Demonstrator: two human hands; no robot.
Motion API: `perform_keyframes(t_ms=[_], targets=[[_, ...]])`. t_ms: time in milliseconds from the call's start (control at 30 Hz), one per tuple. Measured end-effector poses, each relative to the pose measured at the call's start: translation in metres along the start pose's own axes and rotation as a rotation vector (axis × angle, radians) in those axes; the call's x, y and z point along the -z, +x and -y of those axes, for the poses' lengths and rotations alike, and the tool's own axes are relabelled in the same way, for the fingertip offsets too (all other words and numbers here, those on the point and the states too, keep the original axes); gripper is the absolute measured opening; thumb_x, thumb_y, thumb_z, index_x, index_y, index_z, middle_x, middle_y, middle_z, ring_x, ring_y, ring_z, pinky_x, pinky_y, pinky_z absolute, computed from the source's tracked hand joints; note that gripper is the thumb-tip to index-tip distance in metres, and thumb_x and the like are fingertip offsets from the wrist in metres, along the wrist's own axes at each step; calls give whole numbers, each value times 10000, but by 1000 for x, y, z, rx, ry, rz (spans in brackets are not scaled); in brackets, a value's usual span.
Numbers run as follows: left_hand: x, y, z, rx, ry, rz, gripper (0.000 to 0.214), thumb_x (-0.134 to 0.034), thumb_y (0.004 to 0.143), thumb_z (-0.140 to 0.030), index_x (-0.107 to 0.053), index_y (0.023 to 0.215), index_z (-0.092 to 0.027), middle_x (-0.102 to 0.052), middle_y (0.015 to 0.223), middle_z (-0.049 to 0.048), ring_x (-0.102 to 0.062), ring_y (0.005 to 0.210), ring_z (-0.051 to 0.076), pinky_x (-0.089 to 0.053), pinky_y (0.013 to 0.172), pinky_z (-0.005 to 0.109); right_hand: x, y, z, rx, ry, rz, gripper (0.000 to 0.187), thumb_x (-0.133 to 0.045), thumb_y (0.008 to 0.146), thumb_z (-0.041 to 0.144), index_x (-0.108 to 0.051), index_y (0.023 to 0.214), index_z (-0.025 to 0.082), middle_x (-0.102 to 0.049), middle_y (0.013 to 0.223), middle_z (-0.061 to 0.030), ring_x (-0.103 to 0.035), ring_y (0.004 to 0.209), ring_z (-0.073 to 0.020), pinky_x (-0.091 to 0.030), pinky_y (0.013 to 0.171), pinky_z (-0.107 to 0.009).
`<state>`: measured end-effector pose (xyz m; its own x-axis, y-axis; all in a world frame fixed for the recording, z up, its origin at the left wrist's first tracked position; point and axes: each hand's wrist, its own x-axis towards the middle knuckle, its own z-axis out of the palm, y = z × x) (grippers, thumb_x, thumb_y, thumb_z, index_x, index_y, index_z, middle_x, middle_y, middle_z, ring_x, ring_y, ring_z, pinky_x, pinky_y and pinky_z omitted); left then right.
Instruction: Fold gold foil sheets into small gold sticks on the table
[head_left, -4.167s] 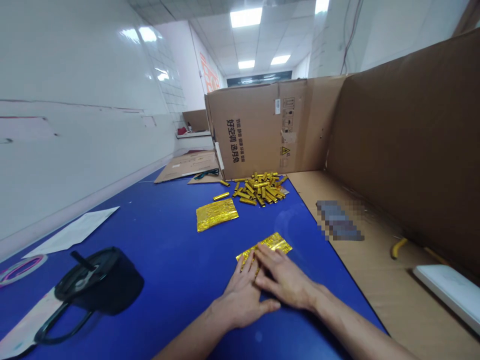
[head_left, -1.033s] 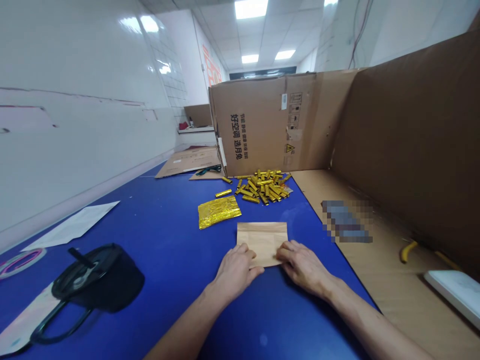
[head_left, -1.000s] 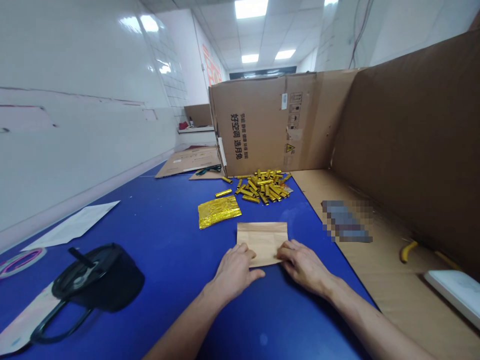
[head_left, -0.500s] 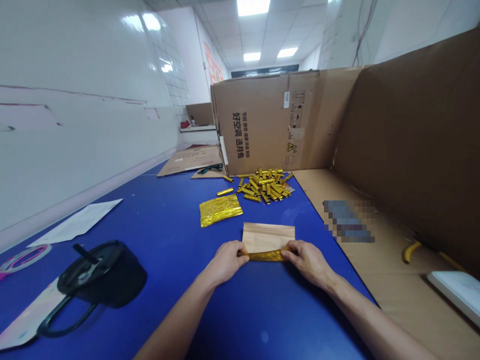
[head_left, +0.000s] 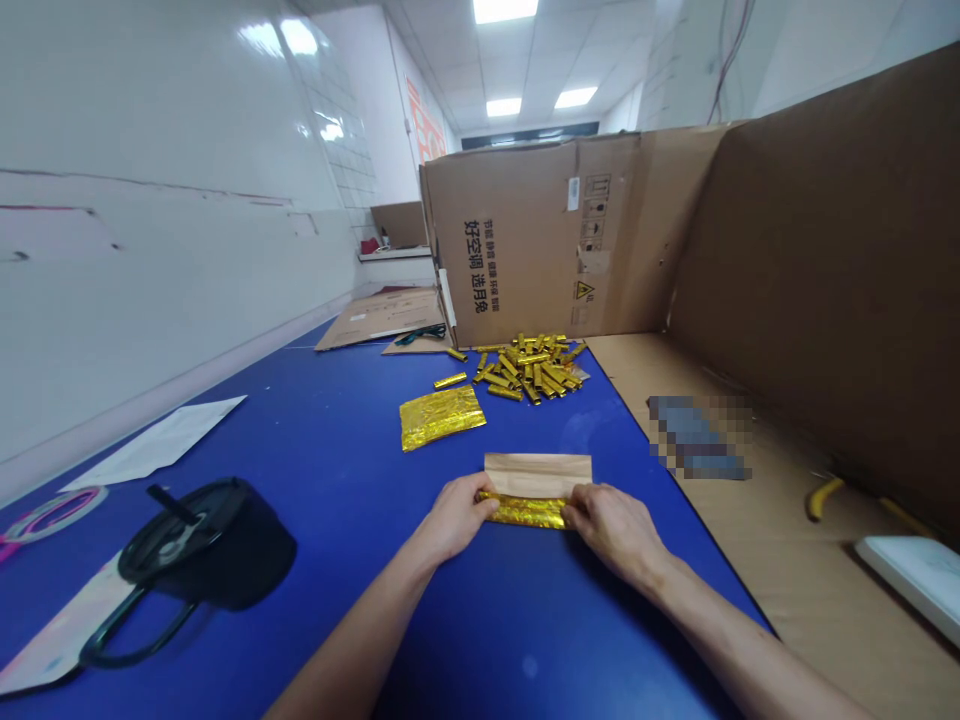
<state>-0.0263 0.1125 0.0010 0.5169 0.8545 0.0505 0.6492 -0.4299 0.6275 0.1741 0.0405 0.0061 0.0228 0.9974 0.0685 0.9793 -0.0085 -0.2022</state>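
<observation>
A sheet of gold foil paper (head_left: 537, 473) lies on the blue table with its tan inner side up. Its near edge is turned over, so a gold band shows between my hands. My left hand (head_left: 457, 515) pinches the left end of this fold. At the right end, my right hand (head_left: 611, 522) grips the fold with thumb and fingers. Just beyond lies a stack of gold foil sheets (head_left: 442, 417). Behind that, a pile of short gold paper rolls (head_left: 532, 368) rests against the cardboard, with a single roll (head_left: 450, 381) apart on its left.
A black lidded mug (head_left: 210, 545) stands at left near a white paper (head_left: 161, 440) and a tape roll (head_left: 56, 513). Tall cardboard walls (head_left: 540, 240) close off the back and right. A white box (head_left: 915, 585) sits at the right edge.
The gold band at the near edge has become wider and flatter, while less of the tan side shows. Both hands keep their grip at the ends.
</observation>
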Motion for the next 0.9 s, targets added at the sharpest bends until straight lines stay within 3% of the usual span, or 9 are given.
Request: perform_keyframes(t_ms=[333,900], targets=[[-3,-4,-11,125,310,56,120,-470,738,-220,-528,842,-210,-625,856,25,-563,860,201,-359,695,241,-8,2,-5,-2,39,27,99,-440,735,226,-530,776,231,-644,711,-4,-577,684,-163,-262,527,-237],[-8,-10,-19,118,511,30,192,-418,759,-217,-463,944,-191,-610,882,65,-571,829,211,-381,671,275,-13,5,-8,-17,25,7,77,-437,754,234,-497,799,214,-640,737,-19,-583,704,-173,-295,550,-247]])
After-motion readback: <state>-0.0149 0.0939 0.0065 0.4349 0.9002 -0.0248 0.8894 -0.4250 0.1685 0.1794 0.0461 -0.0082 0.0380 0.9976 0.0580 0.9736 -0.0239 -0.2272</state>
